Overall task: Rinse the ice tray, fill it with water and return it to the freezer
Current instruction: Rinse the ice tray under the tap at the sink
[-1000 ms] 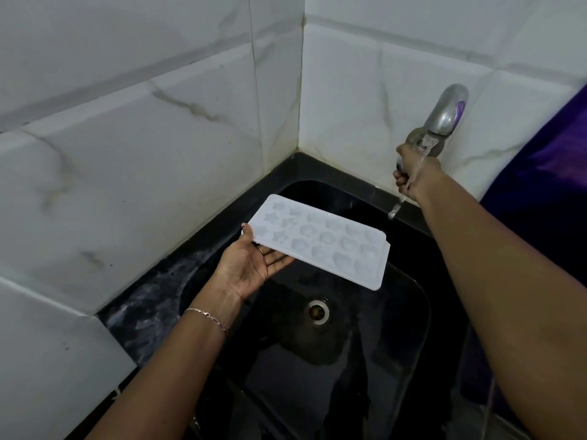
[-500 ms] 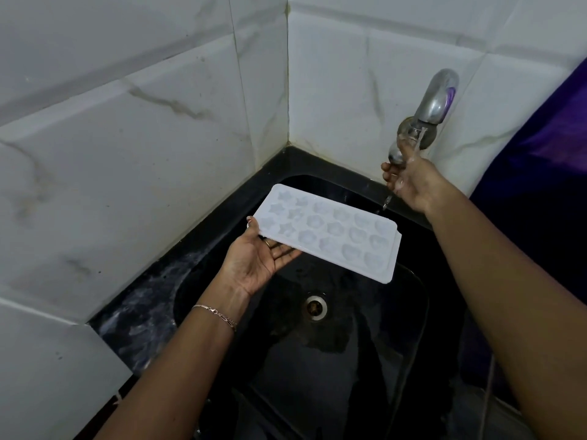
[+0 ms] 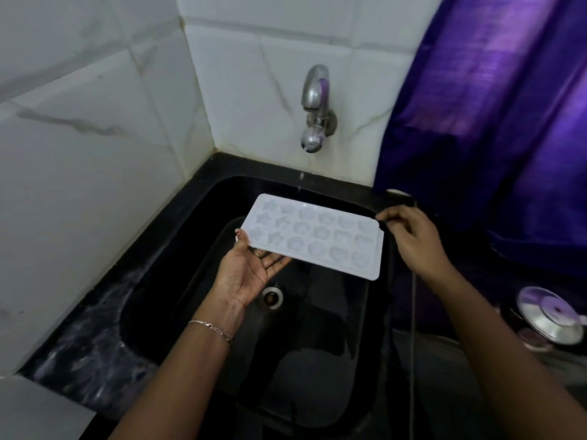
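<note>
A white ice tray (image 3: 314,235) with star, flower and heart moulds is held level over the black sink (image 3: 317,360). My left hand (image 3: 251,271) supports its left end from below, thumb on the rim. My right hand (image 3: 409,236) is at the tray's far right corner, fingertips at the edge; whether they grip it is unclear. The steel tap (image 3: 314,106) on the wall above lets a thin trickle of water fall toward the tray's back edge.
The drain (image 3: 271,296) lies below the tray. White marble-look tiles close the left and back. A purple curtain (image 3: 495,122) hangs at right, with a steel lid (image 3: 549,315) on the counter below it.
My right hand has left the tap and come down to the tray's right corner. The view has swung right, and the tray has moved under the tap's trickle.
</note>
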### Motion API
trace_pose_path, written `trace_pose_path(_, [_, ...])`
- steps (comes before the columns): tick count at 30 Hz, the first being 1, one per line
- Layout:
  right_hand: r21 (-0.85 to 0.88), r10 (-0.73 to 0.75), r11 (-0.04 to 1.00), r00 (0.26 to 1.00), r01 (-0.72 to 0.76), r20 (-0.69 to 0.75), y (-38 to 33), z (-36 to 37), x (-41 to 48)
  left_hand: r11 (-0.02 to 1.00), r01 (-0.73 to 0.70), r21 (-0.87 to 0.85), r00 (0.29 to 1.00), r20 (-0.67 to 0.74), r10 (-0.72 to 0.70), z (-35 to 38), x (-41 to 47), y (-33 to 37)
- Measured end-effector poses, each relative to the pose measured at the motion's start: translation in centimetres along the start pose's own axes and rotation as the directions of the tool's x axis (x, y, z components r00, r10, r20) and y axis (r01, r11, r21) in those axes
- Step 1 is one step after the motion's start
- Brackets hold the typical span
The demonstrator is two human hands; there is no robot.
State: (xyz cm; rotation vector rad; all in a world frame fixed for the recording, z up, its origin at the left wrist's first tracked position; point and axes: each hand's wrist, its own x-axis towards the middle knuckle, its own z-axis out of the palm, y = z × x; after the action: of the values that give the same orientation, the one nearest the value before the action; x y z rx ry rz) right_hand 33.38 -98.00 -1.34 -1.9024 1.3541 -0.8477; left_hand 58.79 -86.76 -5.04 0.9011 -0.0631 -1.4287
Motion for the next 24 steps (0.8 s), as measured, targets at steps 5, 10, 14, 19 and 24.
trace_pose_path(5, [-0.206,-0.008,0.978,1.0,0.013,0.024,1.4,-2.5,-4.3,0.999,0.038,0.019,0.999,0.038,-0.038,1.6,-1.2,-2.9])
trace_pose_path(10, [-0.401,0.012,0.916,0.999,0.006,0.043,2.5,-3.8,-7.1,0.997,0.08,0.008,0.995,0.058,-0.08,2.4,-2.6,-5.4])
trace_pose_path(14, [-0.449,-0.025,0.893,1.0,0.025,0.008,3.3,-4.3,-8.2,0.997,0.08,0.001,0.995,0.065,-0.08,2.6,-3.4,-6.6])
trace_pose_path(19, [-0.539,-0.075,0.841,0.997,0.058,-0.01,4.1,-4.5,-9.0,0.998,0.056,0.002,0.997,0.046,-0.056,2.8,-4.0,-7.5])
trace_pose_path(24, [-0.604,-0.062,0.796,0.998,0.034,-0.025,3.9,-4.3,-9.1,0.999,0.051,-0.001,0.998,0.029,-0.051,2.5,-4.3,-7.5])
